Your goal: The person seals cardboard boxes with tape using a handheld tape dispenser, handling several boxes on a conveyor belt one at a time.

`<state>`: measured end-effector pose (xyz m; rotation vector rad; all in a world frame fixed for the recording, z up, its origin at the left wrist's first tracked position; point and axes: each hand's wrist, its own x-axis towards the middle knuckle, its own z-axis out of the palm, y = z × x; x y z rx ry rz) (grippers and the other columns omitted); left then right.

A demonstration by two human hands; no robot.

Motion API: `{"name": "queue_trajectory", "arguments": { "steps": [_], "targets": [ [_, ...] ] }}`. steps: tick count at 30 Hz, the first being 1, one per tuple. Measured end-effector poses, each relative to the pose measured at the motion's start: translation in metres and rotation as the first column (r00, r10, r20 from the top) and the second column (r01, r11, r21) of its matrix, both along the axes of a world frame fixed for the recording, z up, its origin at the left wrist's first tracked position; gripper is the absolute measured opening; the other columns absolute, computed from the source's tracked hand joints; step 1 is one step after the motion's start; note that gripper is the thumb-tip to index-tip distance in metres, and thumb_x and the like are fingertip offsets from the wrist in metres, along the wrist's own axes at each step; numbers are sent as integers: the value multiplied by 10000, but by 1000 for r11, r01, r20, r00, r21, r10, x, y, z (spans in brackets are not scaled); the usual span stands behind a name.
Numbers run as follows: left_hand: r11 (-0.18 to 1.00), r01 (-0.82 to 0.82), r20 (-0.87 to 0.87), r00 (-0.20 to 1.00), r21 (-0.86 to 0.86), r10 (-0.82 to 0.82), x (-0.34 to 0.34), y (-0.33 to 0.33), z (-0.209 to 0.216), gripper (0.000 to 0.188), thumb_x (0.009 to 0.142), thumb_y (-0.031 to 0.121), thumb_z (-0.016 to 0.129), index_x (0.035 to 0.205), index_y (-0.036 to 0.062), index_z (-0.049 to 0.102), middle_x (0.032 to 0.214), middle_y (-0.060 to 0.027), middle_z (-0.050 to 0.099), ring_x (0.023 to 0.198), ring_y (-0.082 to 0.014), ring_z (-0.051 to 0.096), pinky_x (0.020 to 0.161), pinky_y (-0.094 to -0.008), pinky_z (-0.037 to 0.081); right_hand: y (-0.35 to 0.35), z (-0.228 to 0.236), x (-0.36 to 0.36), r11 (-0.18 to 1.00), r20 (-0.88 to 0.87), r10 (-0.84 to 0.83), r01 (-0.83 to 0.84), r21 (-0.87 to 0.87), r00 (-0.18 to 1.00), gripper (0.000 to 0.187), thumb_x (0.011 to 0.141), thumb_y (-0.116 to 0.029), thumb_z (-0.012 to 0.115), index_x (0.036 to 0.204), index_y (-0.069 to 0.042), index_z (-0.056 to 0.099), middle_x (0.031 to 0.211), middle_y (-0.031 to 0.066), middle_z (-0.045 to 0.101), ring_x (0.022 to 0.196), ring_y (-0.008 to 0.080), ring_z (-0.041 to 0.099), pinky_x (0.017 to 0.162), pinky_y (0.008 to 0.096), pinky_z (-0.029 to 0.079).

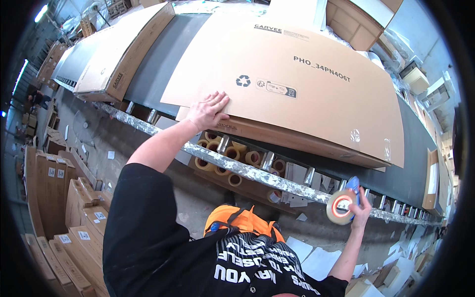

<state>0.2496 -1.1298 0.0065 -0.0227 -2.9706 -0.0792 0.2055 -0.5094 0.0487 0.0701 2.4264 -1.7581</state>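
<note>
A large flat cardboard box (198,69) lies on the dark conveyor belt (410,143) in front of me. Its top panel sticks out past the side wall at the near edge, and bits of clear tape (387,149) show at its right end. My left hand (210,110) rests flat on the near left corner of that panel, fingers spread. Right of the box and beside the conveyor's rail, my right hand (362,210) grips a blue tape dispenser (353,185) with a roll of tape (341,208) on it. The dispenser is apart from the box.
Another long carton (111,59) lies farther left on the belt. A worn metal rail (257,171) with rollers runs along the near side. Below it sit several tape rolls (230,151) in a box. Stacked cartons (49,183) stand on the left; paper scraps (319,262) litter the floor.
</note>
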Motion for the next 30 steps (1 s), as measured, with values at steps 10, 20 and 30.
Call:
{"name": "queue_trajectory", "arguments": {
  "steps": [10,20,30],
  "targets": [
    [998,59,-123,990,-38,-63,7,-10,-13,864,872,562,645,1473,-18,423,1538,-221,413,1458,-382,352,1222,-476,250,-198,12,-161,846,-77,128,-149,-512,989,501,835,-157,633,1300,20,575,1151,113,662,1036,196,650,943,322,516],
    [998,56,-265,963,17,-50,21,-16,-22,852,782,535,717,1418,6,510,1490,-179,497,1414,-352,438,1191,-472,301,-243,-28,-248,984,-172,87,-58,168,981,464,730,-3,595,1190,30,647,1034,75,693,951,143,638,902,303,494],
    [989,149,-168,975,14,-144,12,-42,-4,862,749,473,782,1425,19,498,1480,-168,509,1394,-342,464,1168,-447,371,-259,6,-227,910,49,210,-177,-375,976,501,657,-45,617,1151,20,666,993,65,692,938,192,654,908,307,497]
  ]
}}
